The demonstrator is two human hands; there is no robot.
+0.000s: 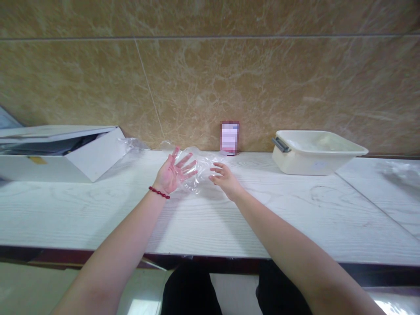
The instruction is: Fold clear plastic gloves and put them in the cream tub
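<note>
Clear, crinkled plastic film (201, 168), perhaps a bag, lies in the middle of the white wood-grain table (210, 227). My left hand (172, 172), with a red bead bracelet (159, 193) at its wrist, is palm up over the film's left part, fingers spread. From the right side, my right hand (225, 179) reaches to the film with its fingers apart and slightly bent. Neither hand holds anything that I can see. Whether the fingertips touch the film I cannot tell.
A white box (101, 155) with dark flat things inside stands at the left. A cream plastic tub (305, 164) with a grey handle is at the right. Behind the film, a small blurred-out card or screen (229, 136) leans on the tiled wall (197, 87). More clear plastic (402, 171) lies far right.
</note>
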